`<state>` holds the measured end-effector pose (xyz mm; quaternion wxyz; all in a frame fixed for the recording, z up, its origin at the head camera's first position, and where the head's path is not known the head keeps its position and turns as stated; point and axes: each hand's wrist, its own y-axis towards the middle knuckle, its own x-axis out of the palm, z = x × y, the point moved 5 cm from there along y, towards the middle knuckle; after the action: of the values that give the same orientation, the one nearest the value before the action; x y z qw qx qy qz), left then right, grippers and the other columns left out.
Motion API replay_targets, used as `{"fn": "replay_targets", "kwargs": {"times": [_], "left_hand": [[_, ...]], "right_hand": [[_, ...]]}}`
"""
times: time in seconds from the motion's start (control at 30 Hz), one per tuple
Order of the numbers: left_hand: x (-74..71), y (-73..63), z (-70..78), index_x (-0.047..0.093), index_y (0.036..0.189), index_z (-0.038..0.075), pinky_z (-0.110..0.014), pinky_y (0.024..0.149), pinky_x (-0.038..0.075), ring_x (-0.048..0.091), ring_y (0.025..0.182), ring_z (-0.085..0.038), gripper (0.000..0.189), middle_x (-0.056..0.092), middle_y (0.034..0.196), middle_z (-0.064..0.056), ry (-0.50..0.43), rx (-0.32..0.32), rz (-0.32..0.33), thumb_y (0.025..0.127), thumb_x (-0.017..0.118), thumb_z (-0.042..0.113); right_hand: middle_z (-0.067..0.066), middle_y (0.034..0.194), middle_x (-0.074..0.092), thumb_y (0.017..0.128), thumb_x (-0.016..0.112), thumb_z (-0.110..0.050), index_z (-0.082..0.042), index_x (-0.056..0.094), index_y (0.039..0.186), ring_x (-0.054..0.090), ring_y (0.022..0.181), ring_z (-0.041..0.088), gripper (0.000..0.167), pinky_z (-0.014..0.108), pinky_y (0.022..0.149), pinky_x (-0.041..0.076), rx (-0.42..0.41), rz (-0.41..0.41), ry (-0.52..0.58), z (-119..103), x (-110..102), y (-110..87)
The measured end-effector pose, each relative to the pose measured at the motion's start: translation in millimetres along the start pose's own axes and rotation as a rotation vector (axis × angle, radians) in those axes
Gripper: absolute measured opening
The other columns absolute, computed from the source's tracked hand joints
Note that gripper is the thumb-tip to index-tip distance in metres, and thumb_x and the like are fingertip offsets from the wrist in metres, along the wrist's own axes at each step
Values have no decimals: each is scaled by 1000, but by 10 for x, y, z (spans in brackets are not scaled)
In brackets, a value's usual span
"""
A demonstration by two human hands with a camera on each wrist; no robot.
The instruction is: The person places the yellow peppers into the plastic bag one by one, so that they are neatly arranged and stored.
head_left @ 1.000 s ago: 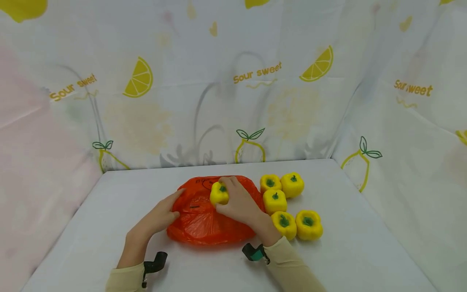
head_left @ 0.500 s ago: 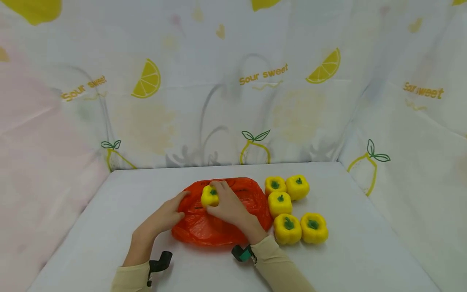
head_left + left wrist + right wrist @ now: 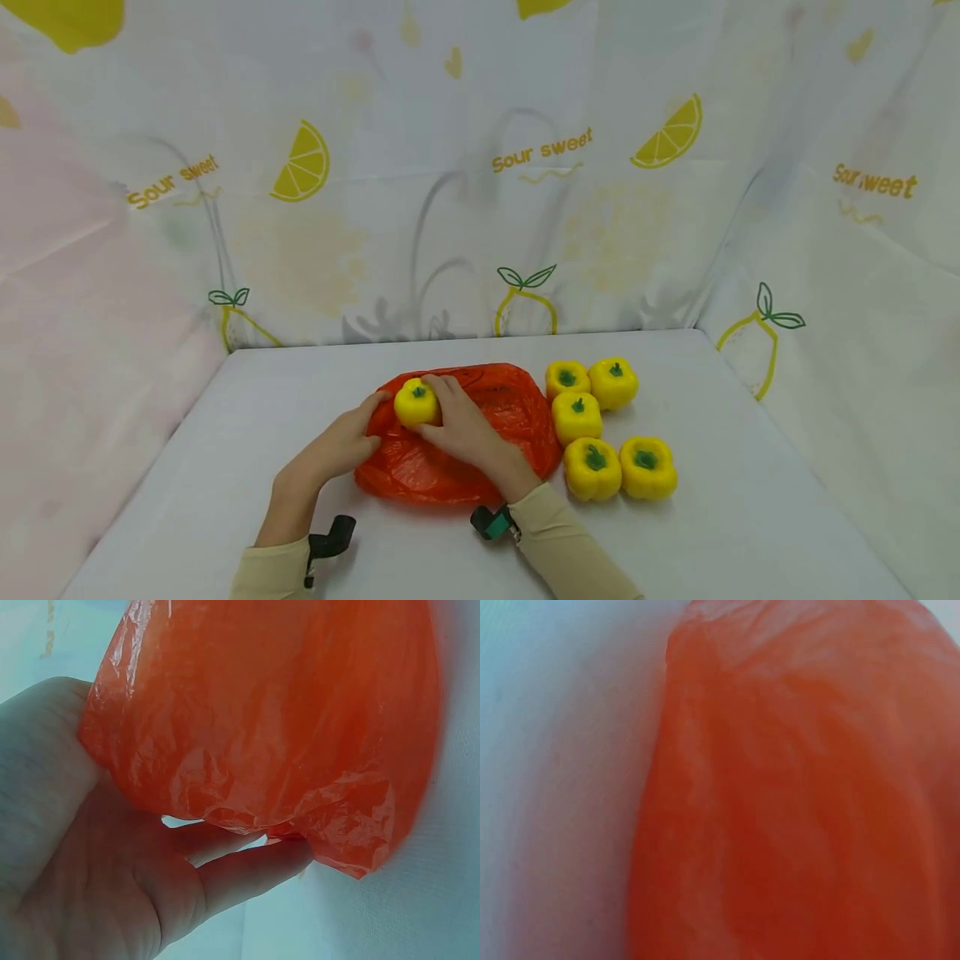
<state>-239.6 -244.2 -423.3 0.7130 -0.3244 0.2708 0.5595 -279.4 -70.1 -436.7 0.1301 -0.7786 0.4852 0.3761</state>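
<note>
A crumpled red plastic bag [image 3: 457,475] lies in the middle of the white table [image 3: 750,517], with dark print near its far side. My left hand [image 3: 337,442] grips its left end between thumb and fingers; in the left wrist view the fingers [image 3: 247,877] reach behind the red film, which hides their tips. My right hand [image 3: 465,433] holds a yellow bell pepper [image 3: 416,404] with a green stem, over the bag's left part near the left fingertips. Red film [image 3: 795,795] fills most of the blurred right wrist view, where the pepper is not seen.
Several more yellow bell peppers [image 3: 576,418] stand close together to the right of the bag, the nearest ones touching or almost touching it. A lemon-printed cloth [image 3: 420,208] hangs behind the table and at both sides.
My right hand has carried the yellow bell pepper leftward across the bag, closer to my left hand. The left hand keeps its place at the bag's end. The view has shifted slightly.
</note>
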Motion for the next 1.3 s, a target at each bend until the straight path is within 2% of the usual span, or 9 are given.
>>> {"fn": "replay_targets", "kwargs": {"times": [0.17,0.3,0.5,0.6,0.87,1.07,1.3], "left_hand": [[16,9,10,24,156,8,-58,106,46,46,133,-39,74,39,156,-20,-6,-7,-6,89,55,4],[23,12,21,22,157,8,-61,108,43,42,138,-42,75,37,157,-20,-5,0,-10,90,56,6],[23,-6,19,23,157,9,-61,105,46,42,137,-43,75,37,157,-21,-2,-21,-24,90,58,8],[13,-15,20,23,157,9,-61,105,46,43,136,-43,75,38,156,-21,-4,-9,-21,90,58,7],[-2,-32,-1,27,155,10,-60,104,47,45,134,-41,73,40,154,-21,2,-18,-24,90,58,8],[-2,-28,-10,31,152,10,-58,100,51,48,129,-38,68,44,151,-21,2,-33,-26,90,59,10],[6,-11,-15,34,150,10,-56,99,52,50,126,-36,65,47,148,-20,7,-21,-22,90,58,9]], "right_hand": [[1,139,46,91,70,-28,-23,35,148,52,123,17,68,40,107,50,-21,-2,-7,25,-45,-16],[0,143,44,91,70,-26,-23,33,151,51,126,17,71,40,108,49,-36,-12,-15,39,-98,-34],[-2,149,42,91,70,-30,-25,30,153,48,133,17,75,42,110,48,-21,-38,-24,20,-190,-74],[-3,150,42,91,69,-29,-25,30,153,48,134,17,74,42,110,47,-26,-41,-36,-19,-253,-99],[-3,153,41,92,68,-28,-26,32,153,44,138,18,71,45,110,47,-35,-74,-80,-122,-448,-235],[-2,154,41,91,67,-31,-29,30,154,45,138,19,73,45,107,49,-22,-75,-153,-112,-634,-320],[-3,155,41,91,67,-34,-27,32,154,46,138,20,73,46,111,46,1,-110,-192,-103,-876,-416]]}}
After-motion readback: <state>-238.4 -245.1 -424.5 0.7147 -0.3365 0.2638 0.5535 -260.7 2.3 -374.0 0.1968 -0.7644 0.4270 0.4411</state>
